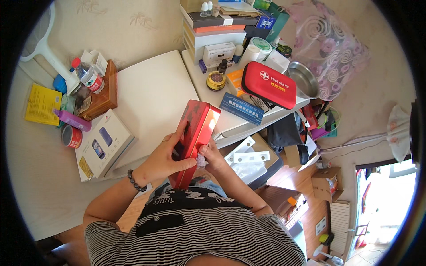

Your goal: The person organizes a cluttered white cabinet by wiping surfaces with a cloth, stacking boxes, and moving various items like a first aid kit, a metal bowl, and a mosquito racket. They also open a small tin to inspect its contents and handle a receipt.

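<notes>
A long red tin box (pixel 200 126) is held tilted in front of my chest, its shiny side facing right. My left hand (pixel 166 155) grips it from the left, with the thumb across the near part of the side. At the tin's right side, my right hand (pixel 212 157) is closed on a small crumpled pale cloth (pixel 201 161), pressed against or just beside the tin. The fingertips of my right hand are partly hidden. Beyond the tin, a blue-and-white flat box (pixel 242 108) and a red zipped first aid case (pixel 269 85) lie on the white surface.
On the left are a phone box (pixel 104 144), a wooden box (pixel 104 91) with a red-capped bottle (pixel 88 75), a purple bottle (pixel 73 120) and a round can (pixel 71 136). Stacked boxes (pixel 215 40) and a metal bowl (pixel 303 80) stand at the back right. An opened drawer (pixel 253 162) sits below right.
</notes>
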The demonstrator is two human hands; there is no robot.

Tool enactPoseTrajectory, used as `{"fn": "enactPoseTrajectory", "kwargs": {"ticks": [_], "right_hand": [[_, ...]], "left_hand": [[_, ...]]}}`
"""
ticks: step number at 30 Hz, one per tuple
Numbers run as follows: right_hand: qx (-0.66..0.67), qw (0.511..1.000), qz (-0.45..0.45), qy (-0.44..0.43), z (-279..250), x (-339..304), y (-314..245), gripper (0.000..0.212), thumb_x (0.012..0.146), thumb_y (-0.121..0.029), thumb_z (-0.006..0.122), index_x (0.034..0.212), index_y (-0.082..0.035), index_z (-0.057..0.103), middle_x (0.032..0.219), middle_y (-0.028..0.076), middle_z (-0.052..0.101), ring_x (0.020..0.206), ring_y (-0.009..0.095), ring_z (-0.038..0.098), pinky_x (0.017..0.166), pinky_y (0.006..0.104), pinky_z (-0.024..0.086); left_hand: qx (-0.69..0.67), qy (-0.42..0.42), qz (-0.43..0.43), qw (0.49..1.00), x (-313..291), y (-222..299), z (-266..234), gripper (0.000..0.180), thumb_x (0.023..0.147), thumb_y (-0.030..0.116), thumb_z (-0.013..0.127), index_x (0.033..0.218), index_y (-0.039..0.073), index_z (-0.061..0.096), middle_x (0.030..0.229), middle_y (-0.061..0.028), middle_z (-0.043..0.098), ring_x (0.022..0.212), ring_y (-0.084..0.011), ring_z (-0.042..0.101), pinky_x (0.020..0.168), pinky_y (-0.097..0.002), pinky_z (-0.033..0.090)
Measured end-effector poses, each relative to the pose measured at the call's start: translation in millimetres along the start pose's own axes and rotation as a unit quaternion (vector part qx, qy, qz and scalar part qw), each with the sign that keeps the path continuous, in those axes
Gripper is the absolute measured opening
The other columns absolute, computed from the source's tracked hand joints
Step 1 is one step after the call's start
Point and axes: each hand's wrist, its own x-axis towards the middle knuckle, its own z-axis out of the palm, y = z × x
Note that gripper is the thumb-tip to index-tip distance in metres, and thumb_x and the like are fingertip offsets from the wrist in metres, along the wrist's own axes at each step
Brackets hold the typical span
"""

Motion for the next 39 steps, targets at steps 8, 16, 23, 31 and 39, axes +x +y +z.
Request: {"fn": "enactPoseTrajectory", "kwargs": {"ticks": [8,16,23,31,39], "right_hand": [[-0.033,0.999,0.009,-0.035,4,1,-8,0.109,0.073,-0.045,0.081,0.153,-0.014,0.013,0.143,0.011,0.041,0.129,0.025,0.043,0.106,0.0384,0.038],[-0.244,0.969,0.019,-0.026,7,17,-37,0.073,0.088,-0.024,0.071,0.148,-0.01,0.032,0.127,0.011,0.051,0.105,0.016,0.054,0.09,0.0285,0.044],[-0.606,0.748,-0.271,-0.004,27,73,-58,0.047,0.088,-0.013,0.065,0.133,-0.014,0.053,0.135,0.019,0.046,0.115,0.028,0.053,0.092,0.0362,0.046],[-0.859,0.459,-0.222,-0.041,-17,185,10,0.055,0.089,-0.021,0.057,0.137,0.001,0.041,0.146,0.023,0.036,0.135,0.039,0.035,0.11,0.0502,0.029],[-0.774,0.587,-0.238,-0.014,15,377,37,0.05,0.083,-0.017,0.067,0.124,0.004,0.048,0.137,0.025,0.045,0.125,0.039,0.045,0.105,0.0441,0.039]], "left_hand": [[-0.018,0.008,0.009,1.0,2,-10,1,0.105,0.076,0.034,0.076,0.155,0.014,0.009,0.13,-0.0138,0.045,0.118,-0.0257,0.047,0.097,-0.0342,0.04],[-0.396,0.01,0.003,0.918,-3,-15,-10,0.091,0.083,0.042,0.069,0.151,0.007,0.02,0.132,-0.0079,0.048,0.114,-0.0179,0.05,0.1,-0.0328,0.04],[-0.503,0.186,0.019,0.844,-92,-42,-64,0.075,0.087,0.038,0.063,0.145,0.003,0.029,0.135,-0.0118,0.049,0.116,-0.022,0.055,0.097,-0.0364,0.047],[-0.476,0.341,0.085,0.806,-164,-76,-90,0.083,0.082,0.046,0.071,0.142,0.002,0.034,0.134,-0.0137,0.051,0.116,-0.0274,0.055,0.096,-0.0427,0.048],[-0.391,0.377,0.125,0.83,-182,-88,-82,0.068,0.089,0.046,0.063,0.133,-0.003,0.047,0.13,-0.0154,0.056,0.111,-0.0271,0.058,0.094,-0.0384,0.049]]}}
